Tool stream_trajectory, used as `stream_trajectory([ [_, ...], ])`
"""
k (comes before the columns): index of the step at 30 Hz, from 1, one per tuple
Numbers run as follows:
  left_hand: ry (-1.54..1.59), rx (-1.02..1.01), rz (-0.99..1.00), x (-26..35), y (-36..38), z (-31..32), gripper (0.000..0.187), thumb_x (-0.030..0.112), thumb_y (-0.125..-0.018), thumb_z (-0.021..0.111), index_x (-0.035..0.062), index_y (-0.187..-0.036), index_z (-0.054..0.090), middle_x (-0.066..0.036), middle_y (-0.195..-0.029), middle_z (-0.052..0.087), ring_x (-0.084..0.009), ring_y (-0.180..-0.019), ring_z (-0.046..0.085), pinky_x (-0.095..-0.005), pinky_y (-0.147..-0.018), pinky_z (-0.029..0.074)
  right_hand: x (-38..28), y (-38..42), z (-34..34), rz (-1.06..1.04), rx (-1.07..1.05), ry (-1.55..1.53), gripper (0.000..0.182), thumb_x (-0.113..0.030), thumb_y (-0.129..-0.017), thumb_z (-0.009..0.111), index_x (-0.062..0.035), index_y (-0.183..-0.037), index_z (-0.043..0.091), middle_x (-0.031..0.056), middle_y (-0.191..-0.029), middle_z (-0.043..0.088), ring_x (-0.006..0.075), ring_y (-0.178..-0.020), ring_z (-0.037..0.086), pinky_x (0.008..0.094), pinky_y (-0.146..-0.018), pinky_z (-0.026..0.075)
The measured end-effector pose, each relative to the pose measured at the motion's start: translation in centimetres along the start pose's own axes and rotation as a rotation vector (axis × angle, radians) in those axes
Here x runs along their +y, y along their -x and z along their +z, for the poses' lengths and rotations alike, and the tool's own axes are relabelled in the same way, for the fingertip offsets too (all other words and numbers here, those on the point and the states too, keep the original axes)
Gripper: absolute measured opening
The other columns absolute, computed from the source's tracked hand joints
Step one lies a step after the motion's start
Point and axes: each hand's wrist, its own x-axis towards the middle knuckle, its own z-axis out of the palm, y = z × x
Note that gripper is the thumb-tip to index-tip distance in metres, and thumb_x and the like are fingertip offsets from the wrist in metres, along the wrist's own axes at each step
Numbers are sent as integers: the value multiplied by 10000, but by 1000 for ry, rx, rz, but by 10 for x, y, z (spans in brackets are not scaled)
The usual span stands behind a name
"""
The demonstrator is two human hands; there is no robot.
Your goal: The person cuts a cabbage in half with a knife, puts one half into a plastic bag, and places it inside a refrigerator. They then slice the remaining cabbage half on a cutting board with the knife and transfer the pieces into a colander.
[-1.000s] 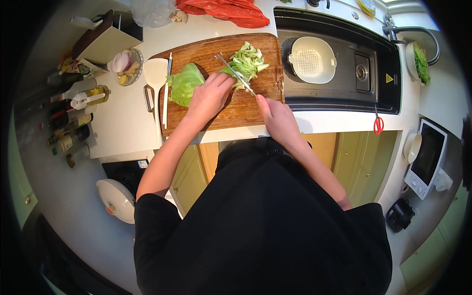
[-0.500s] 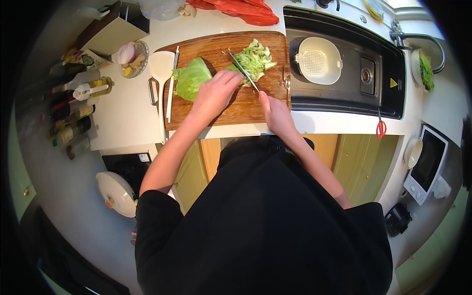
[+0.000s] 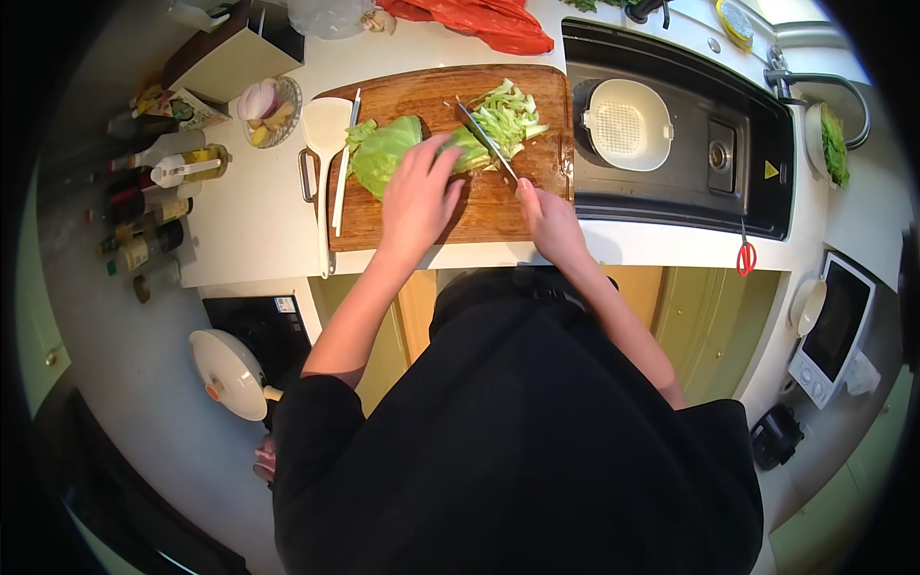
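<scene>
My right hand (image 3: pixel 554 225) is closed around the handle of a kitchen knife (image 3: pixel 489 141), its blade slanting up and left across the board beside the cut cabbage. Fingers apart and slightly blurred, my left hand (image 3: pixel 420 196) hovers over the wooden cutting board (image 3: pixel 489 211), between the larger cabbage piece (image 3: pixel 381 158) and a smaller piece (image 3: pixel 467 151) by the blade. Shredded cabbage (image 3: pixel 510 113) lies in a heap on the far side of the knife. At the board's left edge rest a white spatula (image 3: pixel 324 129) and a pair of white chopsticks (image 3: pixel 343 182).
Right of the board is a dark sink (image 3: pixel 690 201) holding a white strainer basket (image 3: pixel 628 125). Red-handled scissors (image 3: pixel 747 257) lie at the counter edge. A glass bowl with onion (image 3: pixel 259 101) and several bottles (image 3: pixel 144 211) stand left. A red plastic bag (image 3: pixel 479 21) lies behind.
My left hand has drawn back left from the knife and its fingers have spread. The knife stays beside the cut cabbage in my right hand. The whole view has shifted slightly.
</scene>
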Motion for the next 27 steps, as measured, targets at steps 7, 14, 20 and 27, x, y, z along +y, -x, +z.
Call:
stream_trajectory([
  [7,29,-6,20,14,-17,31,324,12,-855,680,77,-1166,617,-89,-1144,613,-310,-1111,615,-453,-740,575,-10,7,-19,18,-20,15,621,-473,-1106,421,48,-871,664,312,-806,655,534,-849,623,578,-781,475],
  [14,62,148,76,20,-8,39,245,62,-857,712,80,-1093,646,-72,-1140,641,-295,-1075,627,-432,-752,577,-10,8,-35,-25,-33,83,622,-481,-1102,429,34,-828,645,304,-778,649,528,-825,623,585,-758,477],
  [20,52,102,56,17,-8,43,206,113,-883,706,127,-1087,679,-34,-1089,667,-262,-1052,643,-405,-708,585,-26,22,-39,-65,2,120,591,-454,-1101,450,25,-814,643,291,-748,646,516,-785,630,583,-724,479],
  [27,31,26,88,12,-13,32,225,130,-905,695,139,-1128,678,-6,-1129,677,-245,-1112,638,-402,-706,603,-34,29,-43,-55,-18,104,587,-439,-1102,459,41,-815,641,291,-755,649,507,-792,633,575,-732,479],
])
